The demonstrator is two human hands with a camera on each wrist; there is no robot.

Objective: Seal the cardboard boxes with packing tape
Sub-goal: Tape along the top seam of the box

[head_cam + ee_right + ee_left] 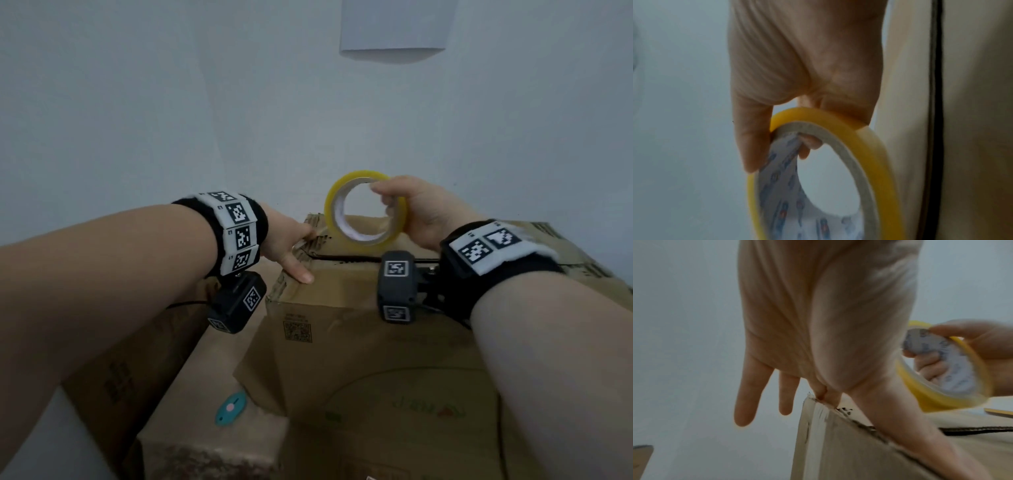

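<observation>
A large brown cardboard box stands before me with its top flaps closed along a dark seam. My left hand rests on the box's far left corner, fingers straight, thumb lying on the near flap. My right hand grips a yellow roll of packing tape upright above the box's far edge, with the fingers hooked through the core. In the right wrist view the roll hangs below the palm beside the seam. The tape's loose end is not visible.
A lower cardboard box sits to the left, with a small teal object on its top. Another box lies behind on the right. A pale wall stands close behind the boxes.
</observation>
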